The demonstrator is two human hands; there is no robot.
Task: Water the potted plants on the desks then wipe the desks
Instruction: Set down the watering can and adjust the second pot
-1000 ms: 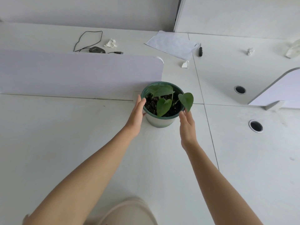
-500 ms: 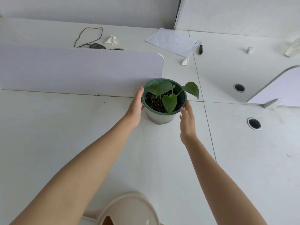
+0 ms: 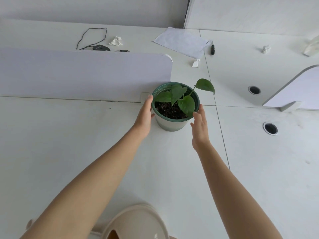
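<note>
Steadying the potted plant [image 3: 172,124] matters most. It stands at the far edge of the desk [image 3: 82,145], near its far right corner, beside the divider [image 3: 77,73]. The left hand [image 3: 144,116] lays straight fingers on the pot's left wall. The right hand [image 3: 200,128] is unclenched at the right rim, gripping nothing. I would press both walls evenly, low down, and spare the leaves [image 3: 186,104].

Pot [image 3: 172,124] glossy plastic; desk [image 3: 69,144] matt white laminate; paper [image 3: 183,42] creased.
</note>
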